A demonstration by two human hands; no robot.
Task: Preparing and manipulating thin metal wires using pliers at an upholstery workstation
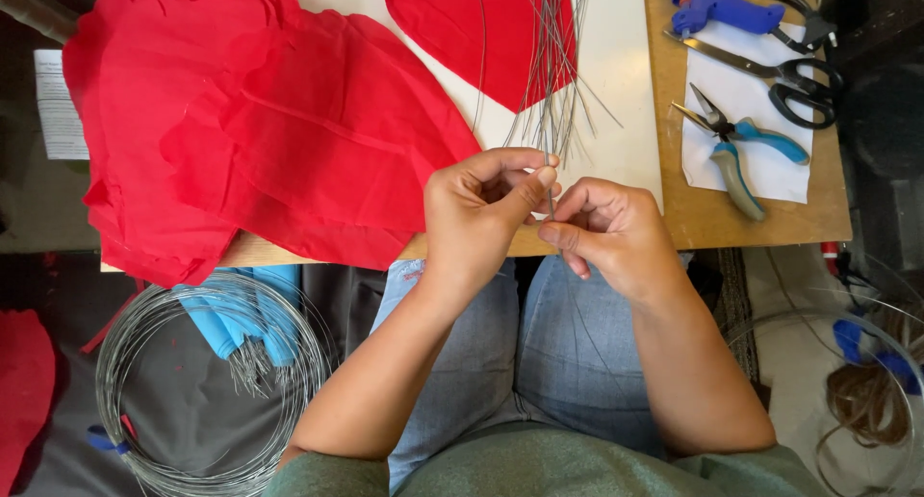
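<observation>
A heap of red cloth (260, 122) covers the left part of the table (751, 218), with another red piece (462, 25) further back. On the right lie blue-handled pliers (741, 146), black scissors (784, 74) and a blue glue gun (717, 4), partly on white paper (760, 170). A coil of grey wire (207, 391) sits on the floor, near left.

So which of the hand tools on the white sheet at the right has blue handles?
The pliers, lying below the scissors. Their grips are blue and grey, while the scissors have black handles.
</observation>
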